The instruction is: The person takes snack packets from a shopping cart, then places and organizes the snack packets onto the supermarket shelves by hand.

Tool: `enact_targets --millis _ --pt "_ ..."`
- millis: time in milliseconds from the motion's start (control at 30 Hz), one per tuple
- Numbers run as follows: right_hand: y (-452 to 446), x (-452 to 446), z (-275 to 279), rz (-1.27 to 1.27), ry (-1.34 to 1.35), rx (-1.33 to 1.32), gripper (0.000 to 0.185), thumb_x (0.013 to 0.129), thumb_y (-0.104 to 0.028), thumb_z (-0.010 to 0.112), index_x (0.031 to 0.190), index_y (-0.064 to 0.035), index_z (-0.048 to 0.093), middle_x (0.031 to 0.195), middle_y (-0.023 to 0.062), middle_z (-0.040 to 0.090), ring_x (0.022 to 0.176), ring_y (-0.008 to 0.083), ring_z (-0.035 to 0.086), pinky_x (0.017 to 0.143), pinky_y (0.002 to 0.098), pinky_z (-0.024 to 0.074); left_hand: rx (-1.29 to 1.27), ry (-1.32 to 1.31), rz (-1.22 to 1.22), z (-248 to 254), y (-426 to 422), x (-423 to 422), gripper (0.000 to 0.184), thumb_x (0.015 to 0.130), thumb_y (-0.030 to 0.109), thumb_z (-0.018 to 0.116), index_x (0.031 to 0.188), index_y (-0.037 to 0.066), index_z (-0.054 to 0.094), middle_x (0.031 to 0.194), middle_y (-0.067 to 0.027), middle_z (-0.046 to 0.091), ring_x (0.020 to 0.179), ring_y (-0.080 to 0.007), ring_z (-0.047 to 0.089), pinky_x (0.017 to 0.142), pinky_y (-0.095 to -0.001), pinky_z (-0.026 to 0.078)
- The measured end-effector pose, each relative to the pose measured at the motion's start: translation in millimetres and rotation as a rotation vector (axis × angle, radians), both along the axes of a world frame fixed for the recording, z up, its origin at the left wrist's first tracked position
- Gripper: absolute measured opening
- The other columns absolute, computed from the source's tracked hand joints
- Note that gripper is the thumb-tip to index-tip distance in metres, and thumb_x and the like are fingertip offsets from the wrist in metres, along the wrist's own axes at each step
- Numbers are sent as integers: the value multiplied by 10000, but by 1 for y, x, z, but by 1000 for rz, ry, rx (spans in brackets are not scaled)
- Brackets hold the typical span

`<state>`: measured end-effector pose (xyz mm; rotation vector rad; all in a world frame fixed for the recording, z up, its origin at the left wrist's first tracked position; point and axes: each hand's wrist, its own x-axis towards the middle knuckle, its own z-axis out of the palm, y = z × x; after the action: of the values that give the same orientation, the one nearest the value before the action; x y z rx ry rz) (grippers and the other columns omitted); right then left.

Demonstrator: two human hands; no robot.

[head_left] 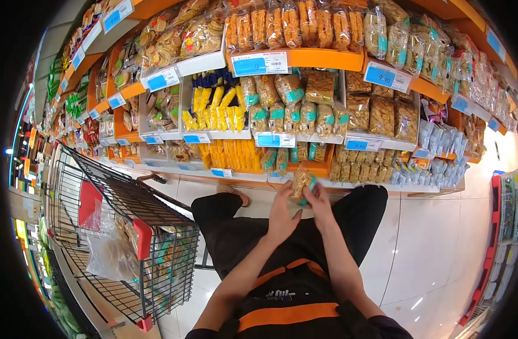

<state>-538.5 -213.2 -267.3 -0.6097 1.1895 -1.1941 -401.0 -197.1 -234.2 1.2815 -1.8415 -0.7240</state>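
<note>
Basically, shelf unit (326,60) spans most of the upper half of the head view: several tiers, orange and white edging, packed with bagged snacks. Pale tiled floor (431,243) below it, right of the person. Wire shopping cart (144,238) sits at left, red corner pieces, transparent plastic bag (109,254) and more packaged stuff inside. Person's black apron (304,282) with orange trim is at bottom centre, black-trousered knees spread toward the shelves. On the tiers: orange-brown snack packs (293,25) up top, yellow packets (216,107) centre-left one tier down, teal-banded bags (293,116) just right of those. Both hands are out between the knees, grasping the same item: left hand (282,212) on its left side, right hand (320,204) on its right with the thumb against it. That item, a snack packet (300,183), is in front of the lowest tier, clear wrapper, tan contents. Smallest: its teal label (312,182), right side; print too small to read.
</note>
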Motion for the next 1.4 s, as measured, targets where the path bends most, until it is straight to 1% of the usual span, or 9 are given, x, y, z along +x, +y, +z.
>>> enact_targets --millis 233,333,500,800,1000,1167,1267,1333,1400 --pt "-87 -43 -26 446 846 -468 526 889 -55 608 1390 -116 457 1294 123 542 1191 279 481 1024 373 370 -152 -497 -161 -4 -108 34 849 682 161 800 1400 92 353 1394 -167 436 1333 -355 370 1089 -492 293" --pt "-116 -31 -20 678 942 -490 523 872 -38 606 1371 -141 489 1333 123 496 1277 329 375 1081 440 303 -85 -660 -305 -13 -131 43 870 678 242 808 1406 111 351 1358 -138 489 1330 -328 385 1083 -488 298" --pt "-129 -14 -7 694 1030 -417 465 868 -48 605 1295 -228 577 1314 99 463 1251 342 343 1062 448 297 -112 -587 -210 -26 -137 55 922 622 306 849 1381 99 368 1285 -127 546 1255 -323 467 1069 -468 322" --pt "-141 -1 -12 571 1074 -708 310 847 -67 601 1145 -124 660 1064 180 592 941 373 562 847 456 452 -37 -501 -185 -29 -142 62 816 666 355 837 1314 108 408 1157 -141 619 1134 -342 555 954 -475 405" --pt "-98 15 -43 45 837 -495 339 937 -198 598 1244 -54 584 1059 165 574 871 281 588 782 395 488 -75 -561 -218 -35 -141 57 740 697 332 807 1318 174 437 1282 -92 556 1199 -309 515 1011 -488 369" --pt "-79 22 -49 180 638 -432 631 848 -144 722 1402 -38 440 1140 186 557 959 295 600 838 366 511 -85 -510 -298 -48 -155 65 591 735 240 753 1278 181 527 1200 -107 613 1144 -326 554 953 -445 431" --pt "-84 30 -53 186 1006 -598 712 837 -176 731 1437 -28 379 1258 219 546 1085 350 573 877 404 495 109 -536 -226 -29 -153 59 432 791 168 672 1210 201 575 1158 -126 631 1074 -332 592 934 -464 443" --pt "-95 30 -59 264 960 -496 768 793 -176 763 1430 -6 370 1270 262 541 1138 414 542 910 429 475 -152 -492 -55 -64 -153 45 294 799 164 641 1091 198 646 1073 -131 659 1016 -336 618 909 -485 460" --pt "-102 31 -52 323 1042 -452 772 807 -195 755 1430 14 352 1300 270 520 1174 425 519 951 444 443 -267 -524 -61 -85 -158 45 343 801 207 630 1143 222 623 988 -133 678 1007 -323 625 1064 -528 323"
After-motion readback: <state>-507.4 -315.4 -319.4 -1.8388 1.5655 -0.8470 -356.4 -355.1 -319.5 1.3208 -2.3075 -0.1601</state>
